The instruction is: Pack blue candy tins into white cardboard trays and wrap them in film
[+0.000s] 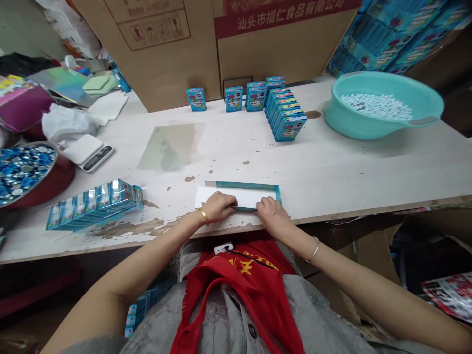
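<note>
We look down at our left hand (216,206) and right hand (271,217), close together but not touching, both resting on a flat teal-edged white card (247,198); we cannot tell whether either grips it. The card lies just behind the front edge of a chipped white worktable (332,162), its long axis running left to right, one hand toward each end.

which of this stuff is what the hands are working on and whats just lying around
Being worked on:
left hand, right hand, white sheet, teal card

Lying about:
caramel boxes, teal basin, scale, red bowl of blue gems, blue packs
</note>
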The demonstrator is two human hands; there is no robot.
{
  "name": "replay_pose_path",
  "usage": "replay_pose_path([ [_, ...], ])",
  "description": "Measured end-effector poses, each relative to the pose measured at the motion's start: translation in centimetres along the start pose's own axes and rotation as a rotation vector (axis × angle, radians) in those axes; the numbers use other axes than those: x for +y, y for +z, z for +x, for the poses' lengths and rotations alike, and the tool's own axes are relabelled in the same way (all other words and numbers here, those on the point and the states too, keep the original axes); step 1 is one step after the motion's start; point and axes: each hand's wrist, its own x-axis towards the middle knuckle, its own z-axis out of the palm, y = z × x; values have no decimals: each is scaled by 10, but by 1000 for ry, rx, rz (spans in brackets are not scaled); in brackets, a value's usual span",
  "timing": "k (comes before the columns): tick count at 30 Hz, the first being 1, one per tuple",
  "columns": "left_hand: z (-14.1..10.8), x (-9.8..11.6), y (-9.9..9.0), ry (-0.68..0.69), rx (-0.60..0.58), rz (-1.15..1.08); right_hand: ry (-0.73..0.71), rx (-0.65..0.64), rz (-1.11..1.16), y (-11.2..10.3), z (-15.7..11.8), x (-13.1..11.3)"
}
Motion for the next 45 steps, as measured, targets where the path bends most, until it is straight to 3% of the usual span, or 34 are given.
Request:
replay_pose_path([
  [6,19,-15,-19,41,-224,-65,-18,-413,213,-28,25,17],
  [10,26,-7,-23,8,-328,-12,-113,-478,255,-33,37,29],
  [16,18,7,-16,-80,-242,54,-115,-421,176,-28,30,23],
  [22,8,23,1,-241,-45,-95,-190,-193,150,-19,28,44],
  [25,8,39,13,-210,59,-98,-210,-88,118,-26,30,54],
  [28,6,36,3,-28,188,-66,-227,-7,70,-39,20,34],
  [31,-3,10,-26,64,297,164,-229,59,87,-41,3,-12],
  [33,-14,-11,-42,122,245,323,-231,61,112,-33,-5,-41],
  [36,-29,-30,-48,251,27,391,-213,39,165,-17,-9,-57],
  [38,-35,-31,-42,295,-98,357,-233,50,216,-11,-11,-47],
  [40,-36,-24,-31,321,-147,297,-269,74,276,-9,-14,-27],
  [45,-24,4,-5,350,-88,230,-301,125,396,-10,-24,5],
])
